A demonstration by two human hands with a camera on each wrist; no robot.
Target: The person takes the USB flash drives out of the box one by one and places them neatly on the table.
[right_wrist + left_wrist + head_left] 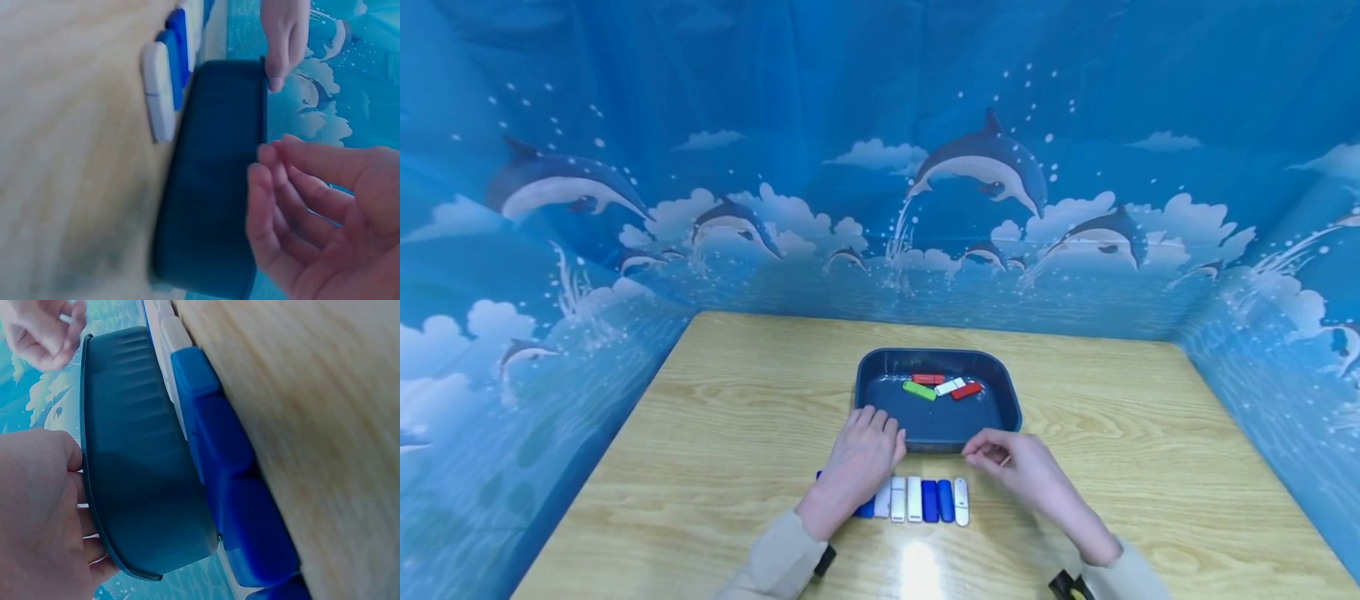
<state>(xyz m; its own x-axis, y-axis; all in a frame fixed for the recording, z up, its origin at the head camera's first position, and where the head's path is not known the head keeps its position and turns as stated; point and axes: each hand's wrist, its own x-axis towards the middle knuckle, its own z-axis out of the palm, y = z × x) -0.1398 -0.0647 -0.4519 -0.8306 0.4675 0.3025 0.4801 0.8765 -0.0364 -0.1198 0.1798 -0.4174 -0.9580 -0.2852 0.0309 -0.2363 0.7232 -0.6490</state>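
Observation:
A dark blue-grey tray stands on the table, holding a green USB stick, a white USB stick and two red ones. My left hand grips the tray's near-left rim, its fingers hooked over the edge in the left wrist view. At the near-right corner, my right hand has its thumb and fingertips close together by the rim, with nothing visible between them. In front of the tray, several blue and white USB sticks lie side by side; my left hand and wrist hide part of the row's left end.
The wooden table extends around the tray. A blue dolphin-print backdrop hangs at the back and both sides. A light glare shows on the wood near the front.

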